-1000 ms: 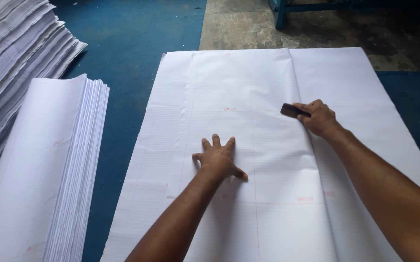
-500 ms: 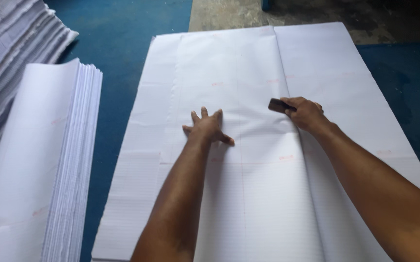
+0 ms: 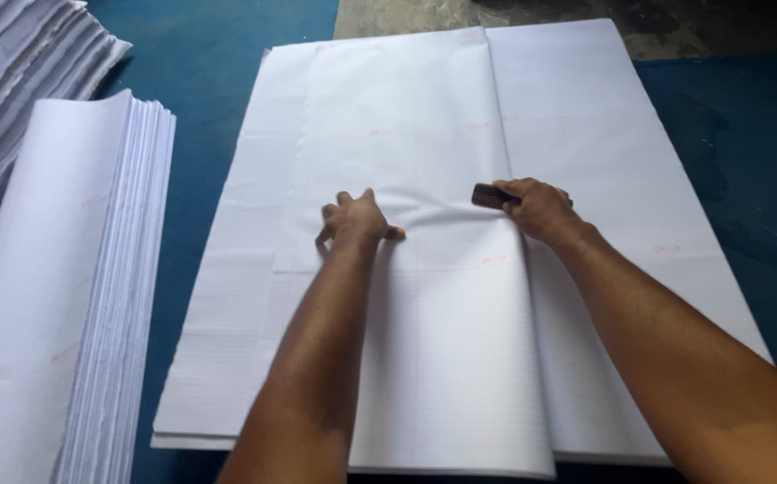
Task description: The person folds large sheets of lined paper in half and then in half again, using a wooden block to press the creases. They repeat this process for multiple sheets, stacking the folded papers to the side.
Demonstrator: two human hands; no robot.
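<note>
Left hand (image 3: pixel 359 221) flat on one folded sheet (image 3: pixel 424 134); right hand (image 3: pixel 539 208) grips, seemingly, one dark block (image 3: pixel 489 194).

A blue work surface (image 3: pixel 218 27) fills most of the frame. At the upper right a strip of bare, grey, stained floor (image 3: pixel 586 13) shows — dim and rough. Daylight falls evenly, without hard shadows — soft throughout.

Left hand (image 3: pixel 359 221) flat on paper sheets (image 3: pixel 406 116), centre. Right hand (image 3: pixel 539 208) just right, holding small block (image 3: pixel 489 195) on fold. Paper stack (image 3: pixel 92 269) lies left.
</note>
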